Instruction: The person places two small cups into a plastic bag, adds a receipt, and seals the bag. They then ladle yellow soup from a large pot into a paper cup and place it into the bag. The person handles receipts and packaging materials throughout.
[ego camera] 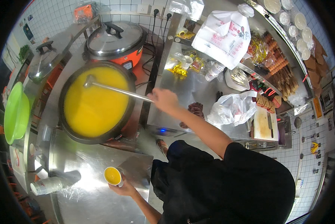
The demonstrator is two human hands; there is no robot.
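Observation:
My right hand (164,99) grips the end of a long-handled metal ladle (120,90). The ladle's bowl lies at the surface of a yellow liquid (97,112) that fills a large round pot (61,109) with a dark rim. My left hand (124,188) holds a paper cup (120,183) over the stainless steel counter (100,208). Yellow liquid shows inside the cup, up near its rim. A stack of paper cups (45,186) lies on its side to the left of my left hand.
A lidded orange cooker (120,57) stands behind the pot. Wrapped packets, a white plastic bag (231,109), a dark red bundle (196,109) and a cutting board (264,120) with a knife (270,126) occupy the right counter (170,112). A green basin (16,114) is at far left.

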